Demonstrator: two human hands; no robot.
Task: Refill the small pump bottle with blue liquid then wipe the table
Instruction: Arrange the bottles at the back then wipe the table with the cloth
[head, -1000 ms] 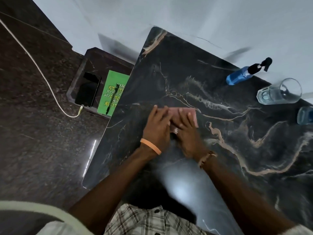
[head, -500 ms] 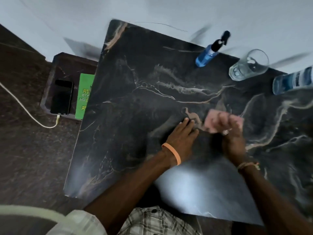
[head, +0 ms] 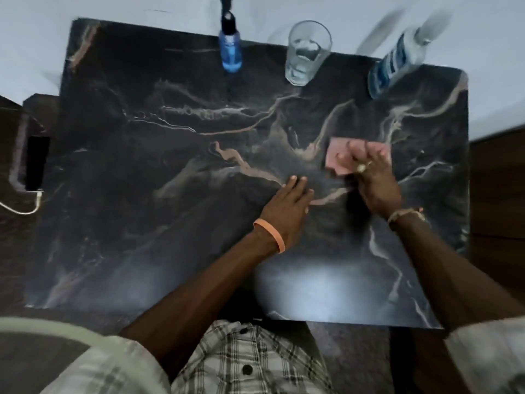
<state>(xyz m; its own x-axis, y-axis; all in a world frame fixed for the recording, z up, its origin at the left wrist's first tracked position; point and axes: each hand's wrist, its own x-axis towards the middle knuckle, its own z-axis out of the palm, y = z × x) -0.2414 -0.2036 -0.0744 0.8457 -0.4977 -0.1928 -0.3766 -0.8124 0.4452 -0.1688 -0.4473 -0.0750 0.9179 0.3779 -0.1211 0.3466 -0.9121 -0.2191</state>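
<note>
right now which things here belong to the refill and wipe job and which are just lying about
Job: pink cloth under the right hand; table; small pump bottle; large blue-labelled bottle, likely the refill.
Lying about: glass, seemingly; phone on its cable.

Dark marble surface [head: 170,194]: left hand [head: 287,209] flat near centre, right hand [head: 375,180] pressing a pink cloth [head: 336,157] to its right. Far edge, left to right: small pump bottle [head: 230,49] of blue liquid, clear glass [head: 306,52], larger blue-labelled bottle [head: 397,64], standing apart.
</note>
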